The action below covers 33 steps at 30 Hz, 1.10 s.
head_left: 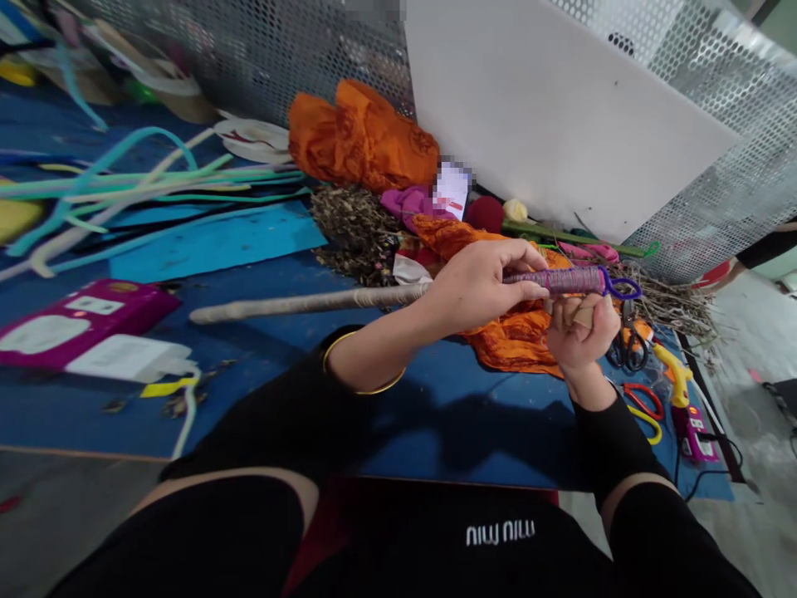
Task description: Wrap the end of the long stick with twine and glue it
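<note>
A long stick (299, 305) wrapped in grey-brown cord lies slantwise above the blue table. Purple and grey thread is wound round its right part, and a dark blue loop (624, 287) sticks out at that end. My left hand (482, 282) holds the stick, thumb and fingers pinched round the thread-wound part. Just below the blue loop, my right hand (582, 328) is closed on a small tan piece (584, 316), its fingers curled close to the stick's end. Orange cloth (520, 340) lies beneath both hands.
Scissors with black handles (630, 349), red-handled scissors (644, 401) and a yellow glue gun (676, 374) lie at the right. Dried twigs (676, 303) lie behind them. A magenta power strip (93, 320) and pastel strips (124, 187) are at the left. A phone (452, 189) stands behind.
</note>
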Available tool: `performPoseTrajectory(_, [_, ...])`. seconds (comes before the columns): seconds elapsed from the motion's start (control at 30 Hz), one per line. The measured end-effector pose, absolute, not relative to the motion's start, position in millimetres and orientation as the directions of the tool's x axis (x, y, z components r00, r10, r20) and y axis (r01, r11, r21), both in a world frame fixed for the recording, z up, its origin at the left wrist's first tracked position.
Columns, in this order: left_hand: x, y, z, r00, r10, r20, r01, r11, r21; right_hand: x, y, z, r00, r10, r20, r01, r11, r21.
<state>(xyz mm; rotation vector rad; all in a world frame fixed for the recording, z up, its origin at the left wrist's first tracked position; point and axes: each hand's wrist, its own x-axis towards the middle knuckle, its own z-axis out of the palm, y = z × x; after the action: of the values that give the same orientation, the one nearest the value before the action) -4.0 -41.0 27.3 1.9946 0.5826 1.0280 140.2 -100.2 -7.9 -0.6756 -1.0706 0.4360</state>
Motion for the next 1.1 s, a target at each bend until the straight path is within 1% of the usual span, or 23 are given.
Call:
performPoseTrajectory(0.1, [-5.6,-36.4,29.0,0.614,0.648,0.451,0.022,-0.585,0.811,140.2,-99.6,-5.9,0.443,0.662,0.605,-0.081,0.701,-0.709])
performPoseTrajectory(0.17, [-6.9,-35.1,30.3,0.626,0.623,0.468,0.047,-0.630,0.776,140.5,-101.2,-3.9,0.411,0.681,0.606,-0.114,0.698,-0.707])
performPoseTrajectory(0.27, [-7.7,-35.4,30.9,0.615,0.610,0.500,0.133,-0.705,0.697,141.4,-103.5,-1.7,0.378,0.677,0.632,-0.139,0.716,-0.684])
performPoseTrajectory(0.47, [-4.3,-38.5,25.1,0.584,0.592,0.555,0.321,-0.797,0.512,143.8,-104.1,-1.2,0.330,0.689,0.645,-0.045,0.694,-0.718])
performPoseTrajectory(0.57, [-2.6,-39.2,21.8,0.573,0.574,0.585,0.386,-0.819,0.425,143.0,-105.5,1.8,0.364,0.696,0.619,-0.119,0.694,-0.710])
performPoseTrajectory(0.63, [-2.2,-38.9,20.8,0.572,0.564,0.595,0.404,-0.825,0.394,142.3,-107.2,5.7,0.411,0.731,0.544,-0.246,0.664,-0.706])
performPoseTrajectory(0.67, [-2.3,-38.7,20.8,0.572,0.563,0.597,0.406,-0.826,0.391,142.6,-107.9,8.0,0.432,0.761,0.484,-0.325,0.632,-0.704])
performPoseTrajectory(0.77, [-3.0,-38.8,22.1,0.586,0.561,0.585,0.370,-0.827,0.422,147.2,-106.9,14.3,0.453,0.861,0.233,-0.561,0.478,-0.676])
performPoseTrajectory(0.83, [-2.8,-39.7,22.9,0.617,0.544,0.569,0.311,-0.832,0.459,154.0,-102.7,17.0,0.429,0.902,0.052,-0.677,0.359,-0.642])
performPoseTrajectory(0.9, [-1.6,-41.2,22.6,0.664,0.503,0.553,0.231,-0.842,0.488,162.8,-96.6,18.2,0.362,0.929,-0.073,-0.754,0.246,-0.610])
performPoseTrajectory(0.97, [0.7,-43.1,20.8,0.712,0.458,0.532,0.172,-0.848,0.500,172.2,-90.6,18.1,0.280,0.954,-0.108,-0.797,0.168,-0.581])
performPoseTrajectory(1.03, [3.6,-44.8,17.5,0.745,0.429,0.510,0.155,-0.856,0.493,181.5,-86.0,17.4,0.201,0.976,-0.080,-0.811,0.120,-0.573])
performPoseTrajectory(1.1, [6.6,-45.8,13.0,0.764,0.404,0.503,0.156,-0.872,0.464,190.0,-83.0,16.4,0.122,0.991,-0.058,-0.799,0.063,-0.598])
